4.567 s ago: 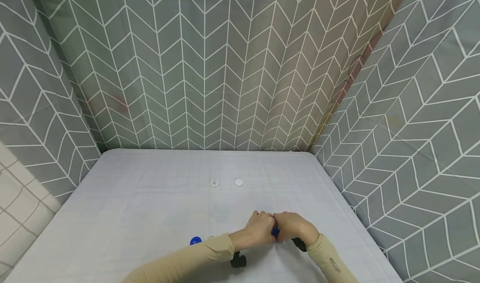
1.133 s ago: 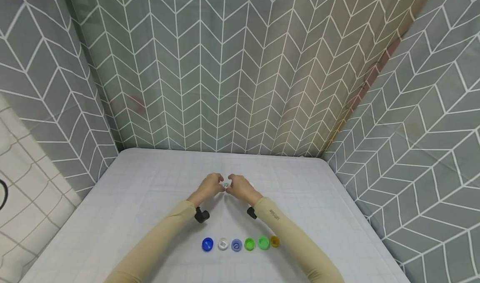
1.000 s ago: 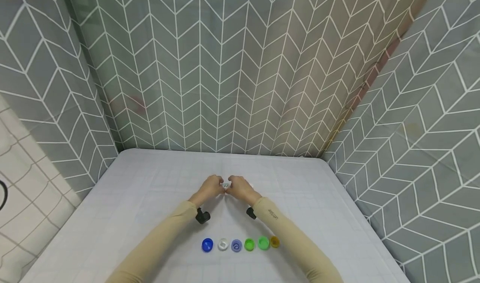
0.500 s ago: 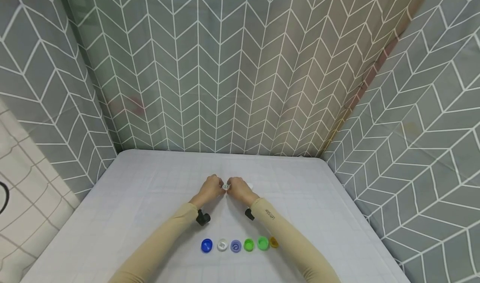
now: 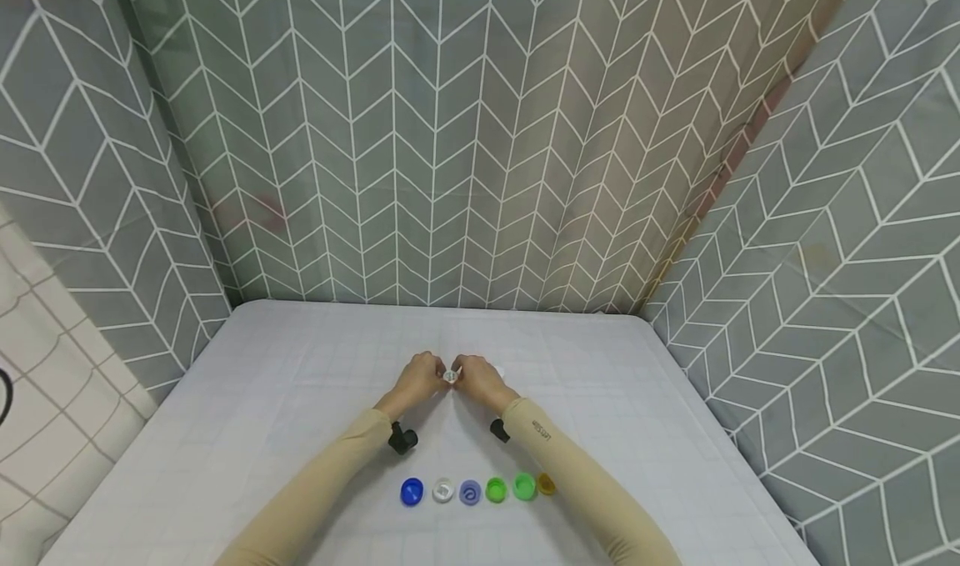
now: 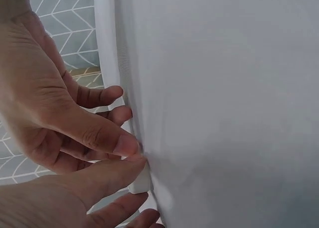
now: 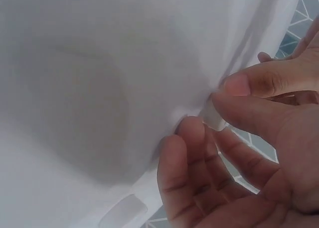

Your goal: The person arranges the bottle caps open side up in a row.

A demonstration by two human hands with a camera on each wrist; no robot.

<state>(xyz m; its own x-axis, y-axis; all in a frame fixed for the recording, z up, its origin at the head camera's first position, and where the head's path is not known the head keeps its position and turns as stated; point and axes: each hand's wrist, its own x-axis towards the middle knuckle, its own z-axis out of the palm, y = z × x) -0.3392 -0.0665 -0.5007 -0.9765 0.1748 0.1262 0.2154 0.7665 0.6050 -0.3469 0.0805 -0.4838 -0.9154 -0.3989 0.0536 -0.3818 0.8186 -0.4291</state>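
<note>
Both hands meet over the table, a little beyond its middle, at a small white bottle cap (image 5: 451, 377) with a printed top. My left hand (image 5: 417, 379) pinches it from the left, and my right hand (image 5: 482, 381) from the right. In the left wrist view, the thumbs come together at the cap (image 6: 141, 180), the left hand (image 6: 89, 185) lower in the picture. From the right wrist view, the cap's pale side (image 7: 214, 116) shows between fingers and thumbs, with the right hand (image 7: 254, 173) below. Fingers cover much of the cap.
Just right of the right hand lies another white cap (image 5: 501, 373). Nearer the body runs a row of caps: blue (image 5: 412, 492), white (image 5: 443, 491), lavender (image 5: 470, 493), green (image 5: 496, 490), light green (image 5: 524, 487), amber (image 5: 546, 484). Patterned curtains (image 5: 450, 149) enclose the table (image 5: 315, 358).
Seconds ago both hands were nearer the body, at a dark blue object, with two white caps beyond. Now they hold one of those caps. Lately its printed top has turned more into view.
</note>
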